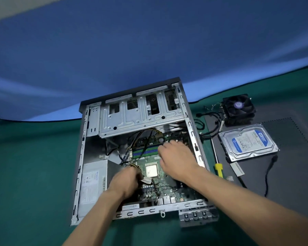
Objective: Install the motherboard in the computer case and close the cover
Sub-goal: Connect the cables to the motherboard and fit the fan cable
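Note:
The open computer case point(82, 157) lies on its side on a green mat. The green motherboard point(167, 189) sits inside it, its silver CPU point(151, 170) in the middle. My left hand point(126, 181) is low in the case beside the power supply point(93, 181), its fingers curled round a white connector point(147, 180) on a bundle of cables. My right hand point(176, 159) reaches over the board's right side, fingers spread near the memory slots point(145, 150); what they touch is hidden. The dark case cover point(283, 174) lies flat on the right.
On the cover lie a hard drive point(247, 143) and a CPU cooler fan point(239, 108) with loose cables. A yellow-handled screwdriver point(218, 166) lies between case and cover. The drive cage point(140, 118) spans the case's far end. A blue cloth hangs behind.

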